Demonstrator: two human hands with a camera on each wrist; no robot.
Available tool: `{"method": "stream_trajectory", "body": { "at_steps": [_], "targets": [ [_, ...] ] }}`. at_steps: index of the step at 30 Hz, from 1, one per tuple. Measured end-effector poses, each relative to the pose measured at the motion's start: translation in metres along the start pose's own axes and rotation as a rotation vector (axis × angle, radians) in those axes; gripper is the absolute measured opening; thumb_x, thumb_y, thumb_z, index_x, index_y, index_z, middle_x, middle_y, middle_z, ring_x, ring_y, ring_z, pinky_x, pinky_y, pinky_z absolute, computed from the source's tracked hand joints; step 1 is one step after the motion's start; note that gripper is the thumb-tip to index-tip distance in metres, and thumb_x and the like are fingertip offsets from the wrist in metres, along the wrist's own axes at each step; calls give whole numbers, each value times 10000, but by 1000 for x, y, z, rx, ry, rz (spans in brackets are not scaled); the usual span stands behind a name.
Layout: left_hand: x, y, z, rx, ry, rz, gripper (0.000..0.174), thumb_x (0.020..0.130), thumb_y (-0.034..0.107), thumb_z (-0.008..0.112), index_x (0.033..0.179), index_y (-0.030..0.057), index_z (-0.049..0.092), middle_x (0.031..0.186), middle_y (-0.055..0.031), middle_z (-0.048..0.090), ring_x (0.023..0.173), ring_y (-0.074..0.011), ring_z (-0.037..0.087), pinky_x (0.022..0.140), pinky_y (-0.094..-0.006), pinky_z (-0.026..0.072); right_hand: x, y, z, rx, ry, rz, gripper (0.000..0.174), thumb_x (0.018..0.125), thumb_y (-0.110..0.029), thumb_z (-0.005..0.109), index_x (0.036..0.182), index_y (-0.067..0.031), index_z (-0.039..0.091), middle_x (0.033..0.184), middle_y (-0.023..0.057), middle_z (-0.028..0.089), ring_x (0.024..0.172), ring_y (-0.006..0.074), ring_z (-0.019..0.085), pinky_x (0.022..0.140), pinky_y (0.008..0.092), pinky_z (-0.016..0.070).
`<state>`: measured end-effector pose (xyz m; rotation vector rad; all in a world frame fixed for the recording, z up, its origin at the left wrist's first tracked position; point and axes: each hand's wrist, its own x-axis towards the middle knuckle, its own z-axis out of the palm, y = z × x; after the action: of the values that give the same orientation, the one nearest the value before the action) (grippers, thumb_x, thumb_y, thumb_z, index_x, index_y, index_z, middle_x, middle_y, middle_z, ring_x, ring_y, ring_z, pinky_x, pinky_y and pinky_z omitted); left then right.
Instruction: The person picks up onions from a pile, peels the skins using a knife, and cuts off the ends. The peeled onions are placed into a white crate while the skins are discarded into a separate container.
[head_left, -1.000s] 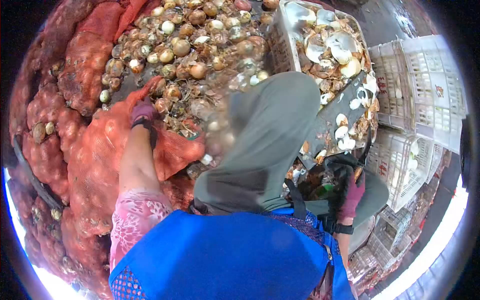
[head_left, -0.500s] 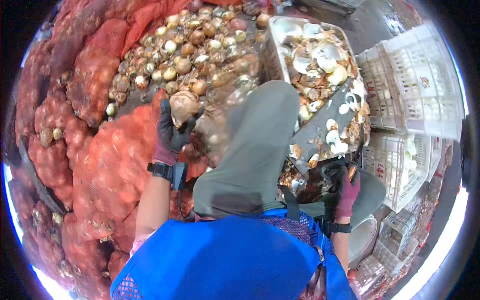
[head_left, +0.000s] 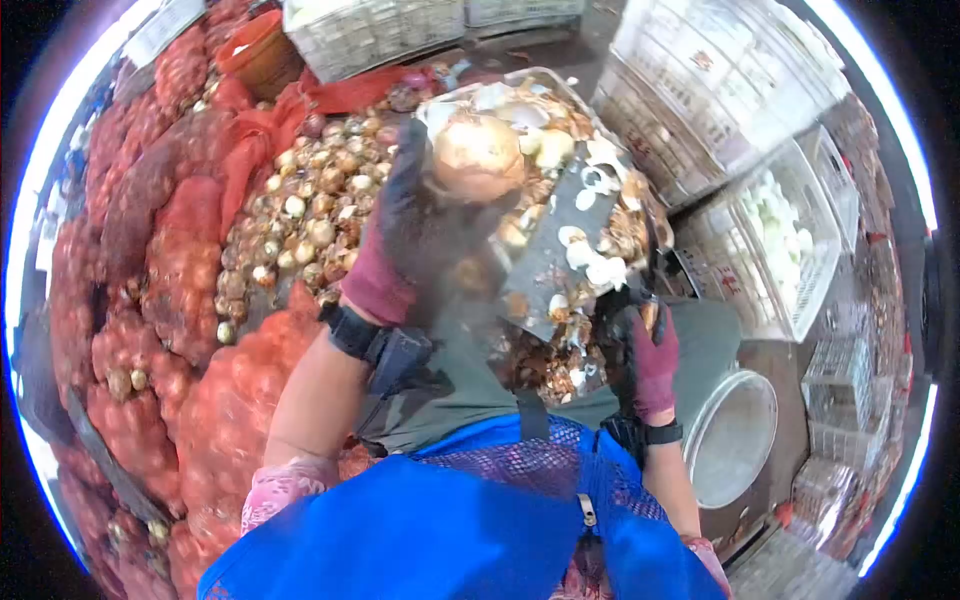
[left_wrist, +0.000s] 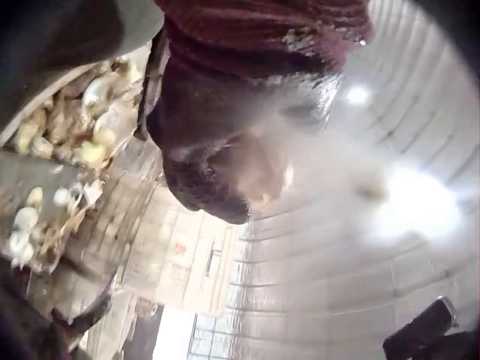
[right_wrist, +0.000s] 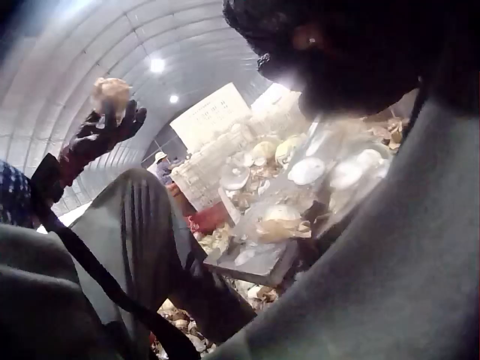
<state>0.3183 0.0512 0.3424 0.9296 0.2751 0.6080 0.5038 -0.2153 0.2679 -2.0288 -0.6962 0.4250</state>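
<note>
In a dark and maroon glove, my left hand (head_left: 405,225) holds a large brown-skinned onion (head_left: 478,157) up above my knee, near the crate of peelings. The left wrist view shows dark fingers curled round the blurred onion (left_wrist: 259,172). From the right wrist view, the raised left hand (right_wrist: 101,139) has its fingers under and beside the onion (right_wrist: 112,96). My right hand (head_left: 650,360), gloved alike, stays low by my right thigh and grips a tool with a brownish handle (head_left: 651,318); its far end is hard to make out.
A dark board (head_left: 550,265) with white onion pieces lies beside the peelings crate (head_left: 437,103). Loose onions (head_left: 320,232) and red net sacks (head_left: 240,385) fill the left. White crates (head_left: 640,125) and a white bucket (head_left: 733,440) stand right. Another person (right_wrist: 163,166) is in the background.
My left hand left the red net sack, took hold of the large onion and lifted it up and to the right. The head view has turned; the right hand still grips its tool.
</note>
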Motion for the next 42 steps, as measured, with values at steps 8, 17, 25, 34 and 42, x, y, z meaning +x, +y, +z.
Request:
{"method": "stream_trajectory", "body": {
  "at_steps": [8, 17, 25, 34, 42],
  "targets": [
    [54, -84, -8, -440, 14, -311, 512, 947, 448, 477, 1278, 60, 516, 1246, -117, 586, 1088, -271, 590, 946, -491, 449, -32, -30, -24, 148, -231, 44, 491, 875, -201, 637, 1276, 28, 470, 1135, 214, 595, 1032, 310, 584, 883, 374, 447],
    [50, -111, -9, -67, -1, -161, 368, 956, 297, 503, 1198, 24, 553, 1124, -132, 636, 1003, -246, 634, 875, -443, 527, -35, -12, -11, 56, -379, -30, 369, 947, -166, 547, 1266, 4, 475, 723, 2, 546, 602, 56, 491, 519, 235, 417],
    [55, -116, -33, -396, -127, -359, 539, 868, 103, 639, 1349, 53, 399, 1297, -117, 521, 1167, -220, 533, 1001, -381, 462, -38, -4, -2, -79, -296, -90, 369, 944, -161, 544, 1267, 5, 482, 720, 9, 542, 607, 60, 491, 540, 238, 423],
    [36, -92, -18, 396, -186, 14, 388, 941, 195, 521, 1270, -11, 500, 1210, -119, 598, 1102, -193, 588, 951, -337, 482, -31, -22, -15, -91, -405, -176, 472, 918, -215, 569, 1323, -5, 448, 1176, 245, 575, 1118, 361, 545, 942, 395, 427],
    [35, -100, -18, -12, -92, -367, 342, 962, 232, 479, 1215, 12, 548, 1145, -104, 621, 1030, -181, 615, 890, -334, 514, -11, -24, -21, -165, -608, -229, 450, 945, -246, 552, 1328, -29, 459, 988, 149, 645, 926, 235, 610, 811, 344, 466]
  ]
}}
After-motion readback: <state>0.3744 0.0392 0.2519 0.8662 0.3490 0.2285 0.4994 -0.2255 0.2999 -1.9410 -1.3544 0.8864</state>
